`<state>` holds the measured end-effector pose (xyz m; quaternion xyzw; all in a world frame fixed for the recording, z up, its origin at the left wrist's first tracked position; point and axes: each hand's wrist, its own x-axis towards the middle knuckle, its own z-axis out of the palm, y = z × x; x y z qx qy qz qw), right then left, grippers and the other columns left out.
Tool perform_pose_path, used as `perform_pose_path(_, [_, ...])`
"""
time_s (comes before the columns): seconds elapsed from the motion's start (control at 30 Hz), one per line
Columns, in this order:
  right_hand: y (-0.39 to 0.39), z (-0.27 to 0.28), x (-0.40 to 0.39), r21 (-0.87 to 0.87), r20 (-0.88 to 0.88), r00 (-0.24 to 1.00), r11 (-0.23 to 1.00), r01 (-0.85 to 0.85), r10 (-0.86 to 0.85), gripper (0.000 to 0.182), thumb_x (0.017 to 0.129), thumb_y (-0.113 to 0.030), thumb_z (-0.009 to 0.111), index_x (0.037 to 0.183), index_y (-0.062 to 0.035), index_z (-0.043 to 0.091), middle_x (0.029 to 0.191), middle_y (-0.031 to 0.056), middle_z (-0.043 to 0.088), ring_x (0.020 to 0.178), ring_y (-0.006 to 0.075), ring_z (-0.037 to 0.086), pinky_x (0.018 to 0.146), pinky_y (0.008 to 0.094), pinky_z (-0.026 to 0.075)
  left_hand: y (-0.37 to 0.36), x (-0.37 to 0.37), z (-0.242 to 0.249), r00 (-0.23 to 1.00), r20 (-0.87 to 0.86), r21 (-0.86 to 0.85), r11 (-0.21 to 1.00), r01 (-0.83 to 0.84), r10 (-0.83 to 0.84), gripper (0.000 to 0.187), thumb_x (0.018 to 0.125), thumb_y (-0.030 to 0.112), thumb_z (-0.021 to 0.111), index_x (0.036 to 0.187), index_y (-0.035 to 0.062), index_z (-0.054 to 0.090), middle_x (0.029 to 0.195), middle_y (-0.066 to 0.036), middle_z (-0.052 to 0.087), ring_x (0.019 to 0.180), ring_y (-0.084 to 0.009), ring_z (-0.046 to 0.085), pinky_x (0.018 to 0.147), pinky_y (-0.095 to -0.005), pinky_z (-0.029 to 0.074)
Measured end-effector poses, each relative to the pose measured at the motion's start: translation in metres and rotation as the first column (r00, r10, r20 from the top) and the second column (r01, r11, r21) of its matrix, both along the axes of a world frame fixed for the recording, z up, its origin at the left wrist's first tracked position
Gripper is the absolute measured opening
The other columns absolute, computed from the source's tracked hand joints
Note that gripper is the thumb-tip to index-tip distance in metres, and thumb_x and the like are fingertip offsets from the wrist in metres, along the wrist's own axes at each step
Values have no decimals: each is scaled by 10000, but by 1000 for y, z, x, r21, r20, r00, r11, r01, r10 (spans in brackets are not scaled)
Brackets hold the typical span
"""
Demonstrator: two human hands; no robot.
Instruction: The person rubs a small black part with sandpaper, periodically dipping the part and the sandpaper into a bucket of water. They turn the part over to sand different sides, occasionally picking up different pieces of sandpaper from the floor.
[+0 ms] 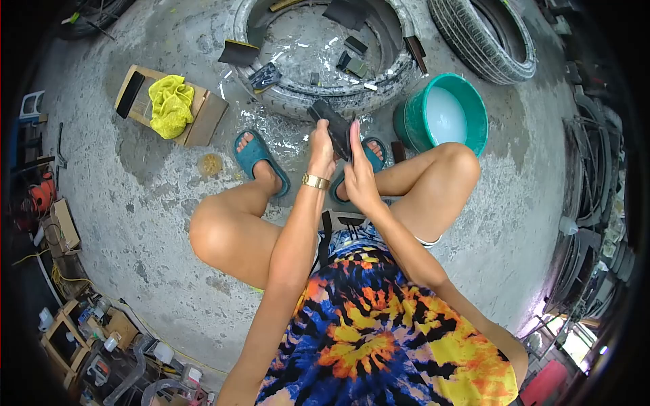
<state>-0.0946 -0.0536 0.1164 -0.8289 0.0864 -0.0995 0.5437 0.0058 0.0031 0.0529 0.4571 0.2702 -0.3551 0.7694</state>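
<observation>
My left hand, with a gold watch at the wrist, grips a long dark flat piece that slants between my knees. My right hand lies against the right side of this piece, its fingers stretched forward and pressed together around a dark edge. Just beyond both hands is the near rim of a wet tire lying flat on the floor. Dark blocks and sheets lie inside the tire and on its rim.
A green bucket of cloudy liquid stands right of my hands. At the left, a yellow-green cloth lies on a cardboard box. Another tire is at the upper right. My sandalled feet rest on the wet floor below the tire.
</observation>
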Motion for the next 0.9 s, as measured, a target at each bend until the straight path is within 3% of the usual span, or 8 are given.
perform_pose_path(0.13, [-3, 37, -55, 78, -142, 960, 970, -231, 240, 785, 750, 144, 344, 1496, 18, 132, 1559, 223, 132, 1451, 296, 146, 1162, 358, 143, -4, 2, 7, 999, -15, 32, 999, 34, -33, 290, 912, 317, 463, 837, 73, 600, 675, -26, 616, 485, -152, 573, 408, -294, 443])
perform_pose_path(0.27, [-46, 53, -84, 755, -348, 914, 640, 142, 207, 693, 804, 53, 374, 1480, 21, 226, 1554, 166, 213, 1447, 245, 173, 1158, 336, 164, -1, 0, -12, 996, 31, 89, 992, 84, -87, 330, 924, 330, 456, 868, 42, 609, 665, -29, 612, 483, -142, 574, 399, -283, 430])
perform_pose_path(0.37, [-65, 62, -52, 552, -302, 953, 819, 159, 18, 683, 798, 50, 426, 1461, 37, 265, 1543, 176, 240, 1441, 273, 205, 1158, 358, 190, -6, -1, -5, 998, 51, 169, 985, 27, -36, 478, 933, 401, 466, 644, 32, 563, 554, -21, 534, 416, -127, 491, 377, -305, 354])
perform_pose_path(0.4, [-66, 62, -31, 176, -220, 974, 984, -20, 59, 663, 800, 19, 459, 1442, 46, 294, 1532, 188, 258, 1431, 295, 229, 1155, 372, 208, -5, -1, -9, 998, 50, 168, 985, 29, -38, 478, 933, 401, 466, 644, 32, 563, 554, -21, 534, 416, -127, 491, 377, -305, 354])
perform_pose_path(0.43, [-63, 61, -20, -245, -164, 977, 954, -171, 133, 646, 803, -12, 493, 1423, 56, 323, 1520, 199, 276, 1421, 317, 253, 1152, 386, 226, -4, 0, -14, 988, 124, 250, 966, 60, -94, 534, 940, 434, 461, 644, 1, 561, 555, -43, 541, 454, -153, 493, 432, -335, 375])
perform_pose_path(0.53, [-38, 30, -16, -613, -315, 877, 628, -479, 362, 630, 786, -58, 535, 1385, 55, 375, 1485, 214, 324, 1380, 346, 316, 1124, 398, 285, 0, 1, -13, 952, 204, 413, 902, 126, -226, 642, 950, 500, 437, 652, -54, 565, 565, -99, 556, 531, -204, 496, 541, -390, 403])
perform_pose_path(0.73, [-31, 27, -10, -707, -357, 863, 500, -500, 358, 561, 816, -72, 503, 1360, 37, 418, 1459, 173, 379, 1337, 343, 374, 1065, 436, 354, 12, 5, -11, 852, 285, 582, 786, 211, -439, 739, 953, 556, 370, 735, -105, 619, 703, -274, 624, 704, -394, 618, 685, -456, 447])
perform_pose_path(0.9, [-37, 16, 13, -822, -376, 869, 318, -473, 321, 567, 821, -106, 520, 1363, 34, 427, 1462, 161, 380, 1331, 340, 380, 1060, 442, 364, 8, -1, -7, 829, 322, 619, 764, 181, -458, 727, 936, 573, 398, 731, -83, 633, 710, -261, 636, 720, -383, 631, 681, -446, 447])
